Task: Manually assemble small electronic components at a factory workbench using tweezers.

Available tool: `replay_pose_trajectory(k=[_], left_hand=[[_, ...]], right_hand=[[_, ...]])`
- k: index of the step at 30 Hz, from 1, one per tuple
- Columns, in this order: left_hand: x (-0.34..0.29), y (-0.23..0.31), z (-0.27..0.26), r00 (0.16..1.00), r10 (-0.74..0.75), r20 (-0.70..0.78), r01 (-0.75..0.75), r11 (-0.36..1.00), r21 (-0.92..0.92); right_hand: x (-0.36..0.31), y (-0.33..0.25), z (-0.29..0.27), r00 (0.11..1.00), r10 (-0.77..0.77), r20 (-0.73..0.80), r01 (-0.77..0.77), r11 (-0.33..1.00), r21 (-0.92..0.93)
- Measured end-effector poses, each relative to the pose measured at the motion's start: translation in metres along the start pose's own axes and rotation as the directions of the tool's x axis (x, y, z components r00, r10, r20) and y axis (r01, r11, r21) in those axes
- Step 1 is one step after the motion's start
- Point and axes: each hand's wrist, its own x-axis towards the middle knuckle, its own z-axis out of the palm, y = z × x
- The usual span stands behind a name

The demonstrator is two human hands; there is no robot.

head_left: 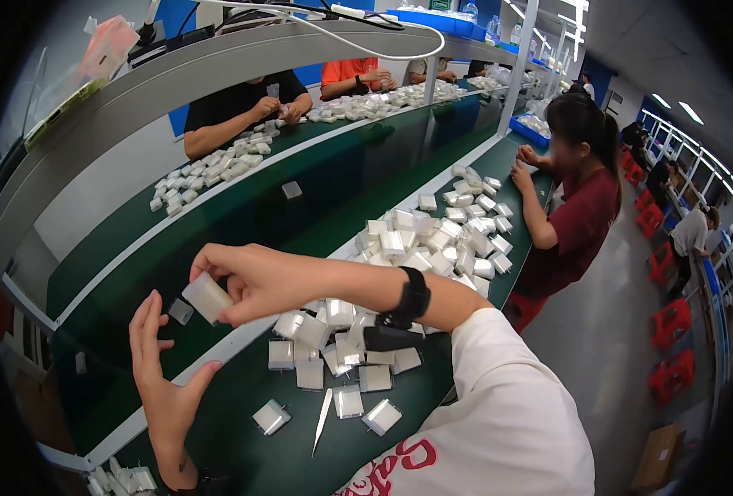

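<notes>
My right hand (259, 279) reaches across to the left, its thumb and fingers closed around a white plug-in charger (207, 298). Just below and to the left is my left hand (164, 388), fingers stretched up and thumb apart, with nothing in it. Behind the hands, another charger (180, 312) lies on the dark green conveyor belt (242, 223). Under and beyond my right forearm spreads a heap of similar white chargers (399, 240), several with prongs showing. White tweezers (322, 422) rest on the green bench near the loose chargers (272, 417).
A co-worker in a dark red shirt (585, 211) stands along the bench at right. Across the belt, other people sit behind more chargers (217, 169). A grey shelf frame (135, 103) with a white cable (366, 50) arches overhead. Red stools (672, 322) line the aisle.
</notes>
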Motion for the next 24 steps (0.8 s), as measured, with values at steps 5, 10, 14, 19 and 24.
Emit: replay_pose_trajectory(k=[5,10,14,19,24], left_hand=[[-0.015,0.002,-0.001,0.971,0.198,0.135,-0.173,0.969,-0.174],[-0.016,0.011,0.01,0.97,0.214,0.117,-0.172,0.941,-0.291],[-0.021,0.004,0.014,0.986,0.164,0.045,-0.141,0.936,-0.321],[-0.022,0.001,0.007,0.979,0.172,0.11,-0.136,0.952,-0.273],[-0.02,0.007,0.003,0.972,0.228,0.054,-0.216,0.962,-0.165]], right_hand=[[-0.05,-0.021,0.042,0.999,-0.006,0.038,-0.007,0.944,0.331],[-0.059,-0.025,0.043,0.993,0.113,-0.037,-0.088,0.907,0.412],[-0.056,-0.019,0.044,0.996,-0.009,-0.087,0.031,0.967,0.251],[-0.05,-0.002,0.042,0.964,-0.218,-0.152,0.205,0.974,-0.101],[-0.048,-0.003,0.038,0.909,-0.401,-0.117,0.335,0.866,-0.371]])
